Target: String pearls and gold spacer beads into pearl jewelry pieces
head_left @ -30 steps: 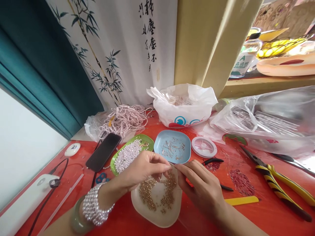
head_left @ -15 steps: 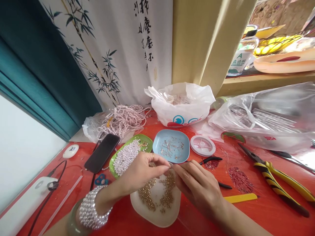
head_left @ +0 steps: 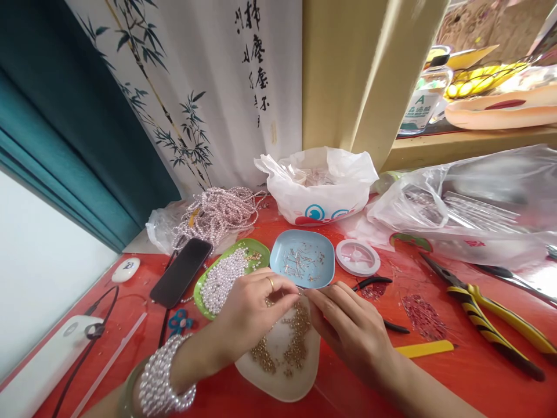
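Note:
My left hand [head_left: 256, 302], with a ring and a pearl bracelet [head_left: 167, 374] at its wrist, pinches something tiny between thumb and finger. My right hand [head_left: 348, 325] meets it fingertip to fingertip, its fingers closed too; what they hold is too small to name. Both hang over a cream tray [head_left: 282, 389] of gold beads [head_left: 298, 337]. White beads [head_left: 224, 278] fill a green tray [head_left: 256, 247] beyond my left hand. Small metal pins [head_left: 298, 261] lie in a blue tray [head_left: 324, 241] just past the fingertips.
A white spool [head_left: 357, 257], black-handled pliers [head_left: 395, 327], a yellow stick [head_left: 426, 349] and large yellow-black pliers [head_left: 483, 313] lie rightward. A phone [head_left: 181, 271], bead strands [head_left: 221, 212] and a white power strip [head_left: 47, 360] are leftward. Plastic bags [head_left: 322, 197] stand behind.
My left hand has shifted slightly to the right over the cream tray, its wrist turning a little so the ring shows more. My right hand is almost unchanged.

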The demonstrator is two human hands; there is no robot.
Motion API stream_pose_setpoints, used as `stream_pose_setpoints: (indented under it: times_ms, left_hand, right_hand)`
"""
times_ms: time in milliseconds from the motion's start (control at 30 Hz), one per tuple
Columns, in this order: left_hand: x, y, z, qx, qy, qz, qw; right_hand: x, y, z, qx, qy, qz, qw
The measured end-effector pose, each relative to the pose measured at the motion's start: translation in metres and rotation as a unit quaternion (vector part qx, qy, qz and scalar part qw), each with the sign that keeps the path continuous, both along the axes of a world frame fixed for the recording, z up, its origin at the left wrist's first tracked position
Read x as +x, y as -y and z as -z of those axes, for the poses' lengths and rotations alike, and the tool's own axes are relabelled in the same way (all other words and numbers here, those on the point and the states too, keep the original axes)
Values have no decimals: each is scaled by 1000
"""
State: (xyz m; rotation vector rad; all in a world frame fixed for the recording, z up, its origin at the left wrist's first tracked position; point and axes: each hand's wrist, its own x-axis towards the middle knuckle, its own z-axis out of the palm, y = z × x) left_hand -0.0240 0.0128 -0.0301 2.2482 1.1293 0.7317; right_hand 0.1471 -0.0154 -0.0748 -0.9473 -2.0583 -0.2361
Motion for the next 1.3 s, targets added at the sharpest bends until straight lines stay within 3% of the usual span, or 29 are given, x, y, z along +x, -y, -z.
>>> stream_pose_setpoints:
  times_ms: [233,867,1067,1300]
  left_hand:
    - [2,3,3,21,37,7,999]
    - [3,4,1,46,22,44,998]
    - [3,4,5,107,-13,66,992]
    - [0,7,8,172,-96,61,979]
  right_hand:
    - [-1,-1,1,14,-19,-4,1000]
    - [-3,0,2,-9,-36,-6,999]
    - [-3,0,3,-17,-33,-3,999]
    - [-2,0,-1,23,-14,53,998]
